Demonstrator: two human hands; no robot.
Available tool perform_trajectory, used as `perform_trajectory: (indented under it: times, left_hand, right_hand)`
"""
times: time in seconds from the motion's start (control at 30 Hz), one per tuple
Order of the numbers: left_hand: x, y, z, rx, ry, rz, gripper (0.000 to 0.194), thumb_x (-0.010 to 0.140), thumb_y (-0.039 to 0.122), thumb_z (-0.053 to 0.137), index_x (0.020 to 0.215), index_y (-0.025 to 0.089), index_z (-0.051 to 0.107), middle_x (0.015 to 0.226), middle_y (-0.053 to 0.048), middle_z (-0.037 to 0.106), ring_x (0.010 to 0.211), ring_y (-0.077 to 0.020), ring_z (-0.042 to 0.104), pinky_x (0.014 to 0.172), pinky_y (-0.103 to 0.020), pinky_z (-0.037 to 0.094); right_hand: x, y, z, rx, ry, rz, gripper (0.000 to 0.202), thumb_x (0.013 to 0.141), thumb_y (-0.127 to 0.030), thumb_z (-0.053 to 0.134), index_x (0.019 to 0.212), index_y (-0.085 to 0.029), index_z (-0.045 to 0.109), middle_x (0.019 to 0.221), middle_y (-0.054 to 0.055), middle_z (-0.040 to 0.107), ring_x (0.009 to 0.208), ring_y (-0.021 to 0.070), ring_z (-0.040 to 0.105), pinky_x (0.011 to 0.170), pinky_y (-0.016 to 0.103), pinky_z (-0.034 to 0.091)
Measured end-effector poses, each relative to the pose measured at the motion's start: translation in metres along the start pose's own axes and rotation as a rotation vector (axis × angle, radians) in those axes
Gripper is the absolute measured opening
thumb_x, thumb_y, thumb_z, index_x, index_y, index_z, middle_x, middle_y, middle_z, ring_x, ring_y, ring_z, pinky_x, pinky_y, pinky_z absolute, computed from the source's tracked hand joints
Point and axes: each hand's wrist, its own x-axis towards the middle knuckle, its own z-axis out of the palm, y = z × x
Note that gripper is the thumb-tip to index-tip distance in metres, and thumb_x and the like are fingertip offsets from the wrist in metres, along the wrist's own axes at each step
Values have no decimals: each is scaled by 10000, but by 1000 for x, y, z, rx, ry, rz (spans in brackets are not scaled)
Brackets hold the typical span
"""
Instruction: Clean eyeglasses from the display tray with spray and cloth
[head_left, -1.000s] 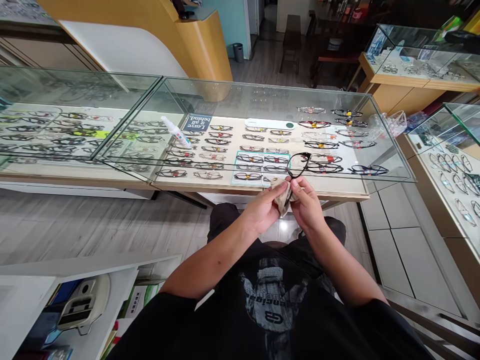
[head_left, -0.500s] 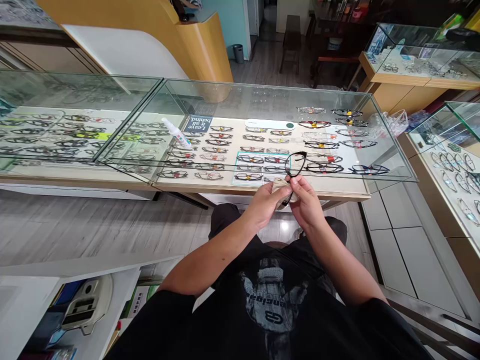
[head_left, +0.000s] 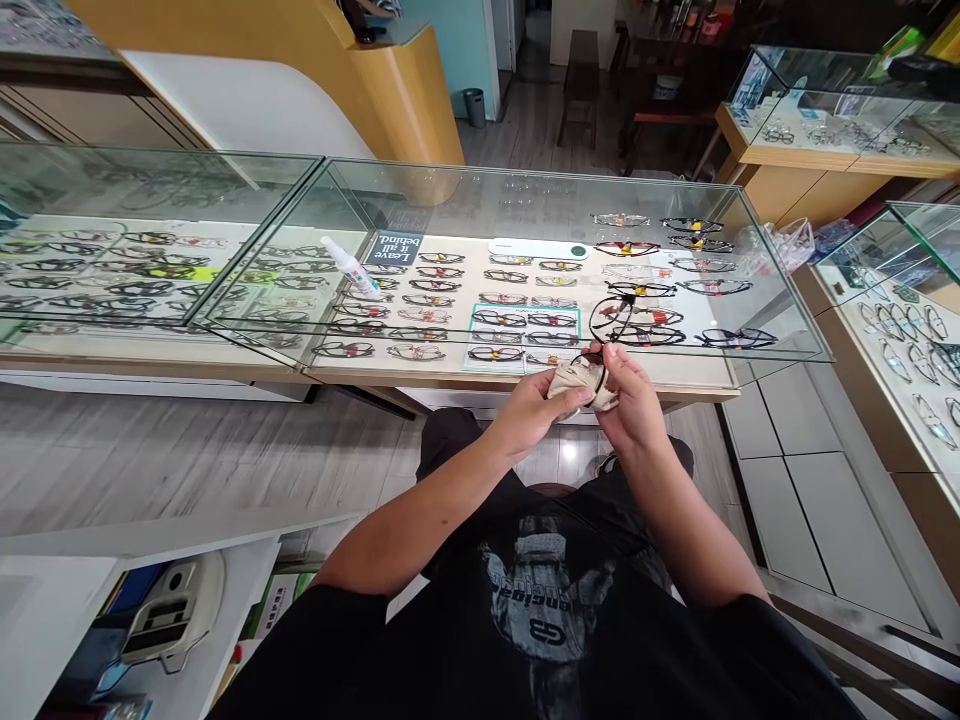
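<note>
A pair of black-framed eyeglasses (head_left: 602, 338) is held just above the front edge of the glass display case. My right hand (head_left: 634, 398) pinches the frame between thumb and fingers. One lens juts up and away from me; the other lies against a crumpled beige cloth (head_left: 573, 383) and is mostly covered. My left hand (head_left: 528, 410) is closed on that cloth, its thumb pressing over the front. On the glass top, to the left, a white spray bottle (head_left: 351, 268) with a blue and red label appears tilted.
Several rows of spectacle frames (head_left: 501, 318) lie inside the display case (head_left: 525, 378), beside a dark blue sign (head_left: 398, 248). Another glass case (head_left: 847, 300) stands at the right. Behind my left elbow, an open white drawer (head_left: 247, 570) holds a beige device (head_left: 176, 610).
The eyeglasses have turned and shifted slightly right within my hands. More of the cloth now shows, wrapped about the nearer lens, and my right hand has moved a little right.
</note>
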Motion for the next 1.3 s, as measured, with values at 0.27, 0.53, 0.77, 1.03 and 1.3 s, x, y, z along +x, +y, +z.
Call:
perform_trajectory:
  times: [0.27, 0.53, 0.77, 1.03, 1.3]
  left_hand:
    - [-3, -1, 7, -167, 44, 31, 412, 730, 503, 962, 911, 164, 815, 850, -49, 745, 795, -167, 663, 766, -302, 522]
    - [1, 2, 21, -424, 140, -43, 358, 704, 367, 1000, 926, 158, 812, 885, -44, 756, 859, -151, 689, 812, -252, 536]
    - [4, 1, 14, -243, 122, -47, 468, 642, 474, 1020, 873, 144, 782, 766, -16, 695, 704, -114, 605, 642, -244, 446]
    - [2, 4, 4, 0, -2, -28, 483, 645, 493, 1013, 860, 151, 748, 685, 24, 583, 617, -83, 467, 604, -246, 348]
    - [-1, 6, -5, -37, -123, -62, 482, 693, 455, 999, 1023, 154, 819, 922, -56, 750, 831, -147, 636, 803, -278, 474]
  right_hand:
    - [-2, -2, -2, 19, -16, 21, 305, 760, -411, 954, 889, -212, 763, 897, -9, 732, 749, 119, 652, 720, 245, 559]
    - [-7, 12, 2, -58, -71, -40, 287, 781, -428, 944, 816, -253, 719, 900, -21, 738, 765, 126, 637, 741, 255, 557]
    - [-6, 15, -2, -121, -50, -27, 337, 765, -471, 937, 794, -259, 676, 919, -17, 742, 751, 130, 628, 711, 253, 539]
    - [-9, 6, -1, -139, -32, -12, 308, 763, -454, 934, 792, -242, 713, 895, -9, 747, 713, 133, 623, 681, 263, 541]
    - [-7, -5, -2, -96, -20, -32, 309, 761, -442, 952, 788, -244, 717, 917, 1, 761, 768, 130, 676, 732, 255, 582]
